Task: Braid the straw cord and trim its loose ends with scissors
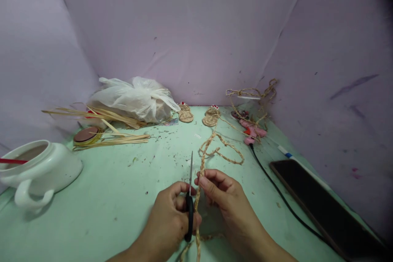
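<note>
My left hand (170,215) is closed round a pair of black-handled scissors (190,196), whose blades point away from me and look closed. My right hand (222,196) pinches a braided straw rope (201,172) just right of the blades. The rope runs from between my hands up the green table (116,196) into a loose loop (224,153) and on toward small woven straw pieces (210,118). Its near end trails under my wrists.
A white ceramic pot (37,170) stands at the left with a red stick in it. Dry straw strips (104,125), a round lid (86,135) and a plastic bag (135,98) lie behind. A pink glue gun (251,131), its black cord (276,190) and a dark phone (319,202) are at the right.
</note>
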Demonstrator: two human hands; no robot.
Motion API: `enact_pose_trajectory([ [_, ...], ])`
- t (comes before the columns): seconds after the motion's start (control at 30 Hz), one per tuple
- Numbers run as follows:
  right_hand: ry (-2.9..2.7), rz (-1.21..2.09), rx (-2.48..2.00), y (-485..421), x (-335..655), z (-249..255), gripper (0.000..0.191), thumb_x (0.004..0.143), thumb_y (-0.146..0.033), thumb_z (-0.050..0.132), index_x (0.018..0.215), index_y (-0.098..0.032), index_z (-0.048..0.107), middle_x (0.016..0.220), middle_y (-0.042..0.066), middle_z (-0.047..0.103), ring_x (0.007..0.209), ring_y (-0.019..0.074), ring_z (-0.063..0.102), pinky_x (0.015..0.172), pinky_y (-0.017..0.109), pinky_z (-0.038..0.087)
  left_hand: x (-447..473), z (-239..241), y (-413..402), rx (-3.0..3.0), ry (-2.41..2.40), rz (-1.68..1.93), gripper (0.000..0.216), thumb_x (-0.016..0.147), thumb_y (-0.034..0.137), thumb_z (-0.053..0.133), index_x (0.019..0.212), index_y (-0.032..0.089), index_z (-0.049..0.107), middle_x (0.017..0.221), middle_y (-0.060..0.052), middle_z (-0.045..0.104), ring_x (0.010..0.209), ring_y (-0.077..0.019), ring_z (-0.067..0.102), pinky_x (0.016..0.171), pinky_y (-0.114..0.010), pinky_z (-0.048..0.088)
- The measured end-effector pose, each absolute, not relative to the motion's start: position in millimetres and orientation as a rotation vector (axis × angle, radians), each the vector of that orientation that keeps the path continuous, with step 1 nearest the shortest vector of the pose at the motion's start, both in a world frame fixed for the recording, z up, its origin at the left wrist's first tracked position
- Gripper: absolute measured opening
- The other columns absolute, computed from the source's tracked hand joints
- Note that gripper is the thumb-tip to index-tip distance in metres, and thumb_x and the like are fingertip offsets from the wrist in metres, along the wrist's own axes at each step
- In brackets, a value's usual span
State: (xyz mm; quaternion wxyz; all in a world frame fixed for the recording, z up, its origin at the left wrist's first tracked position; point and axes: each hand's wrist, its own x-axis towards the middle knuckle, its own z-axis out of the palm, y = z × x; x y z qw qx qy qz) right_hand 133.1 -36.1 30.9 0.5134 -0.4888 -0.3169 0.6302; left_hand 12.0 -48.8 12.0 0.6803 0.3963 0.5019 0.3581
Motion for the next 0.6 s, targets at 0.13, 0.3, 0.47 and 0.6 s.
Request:
enact_pose_trajectory([
  [0.13, -0.767, 1.508, -1.214, -33.5, 135.3, 32.8, 0.022, 0.051, -0.026, 0.076, 0.063, -0.011, 0.065, 0.05, -0.001, 0.058, 0.042, 0.0061, 0.042, 0.044, 0.02, 0.034, 6.2, 18.3, -47.3, 1.046, 1.118, 0.707, 0.028, 0.056, 0.02, 0.058, 0.082, 0.016, 0.048, 0.049, 0.008, 0.044, 0.038, -0.005, 0.035, 0.039, -0.018, 0.028],
  [0.3, -0.787, 1.511, -1.221, -30.9, 138.3, 29.6, 0.021, 0.05, -0.026, 0.076, 0.064, -0.012, 0.069, 0.049, -0.001, 0.057, 0.045, 0.0073, 0.044, 0.045, 0.02, 0.036, -23.8, 40.3, -36.4, 1.93, 1.462, 0.739, 0.028, 0.069, 0.028, 0.053, 0.096, 0.02, 0.048, 0.068, 0.001, 0.055, 0.06, -0.0135, 0.049, 0.059, -0.027, 0.038],
  [0.47, -0.817, 1.566, -1.132, -30.5, 139.5, 27.6, 0.016, 0.055, -0.023, 0.072, 0.067, -0.013, 0.071, 0.05, -0.001, 0.056, 0.046, 0.0071, 0.042, 0.048, 0.021, 0.035, -38.7, 51.4, -26.5, 2.698, 1.315, 0.514, 0.048, 0.064, 0.017, 0.047, 0.111, 0.017, 0.047, 0.086, -0.007, 0.057, 0.078, -0.022, 0.05, 0.072, -0.038, 0.035],
  [0.6, -0.803, 1.553, -1.156, -30.5, 138.6, 29.6, 0.022, 0.053, -0.018, 0.071, 0.075, -0.015, 0.072, 0.05, -0.002, 0.058, 0.047, 0.0079, 0.043, 0.051, 0.022, 0.036, -36.7, 49.7, -22.6, 2.809, 1.289, 0.408, 0.055, 0.063, 0.016, 0.045, 0.117, 0.014, 0.045, 0.085, -0.009, 0.054, 0.077, -0.0222, 0.047, 0.072, -0.039, 0.034],
])
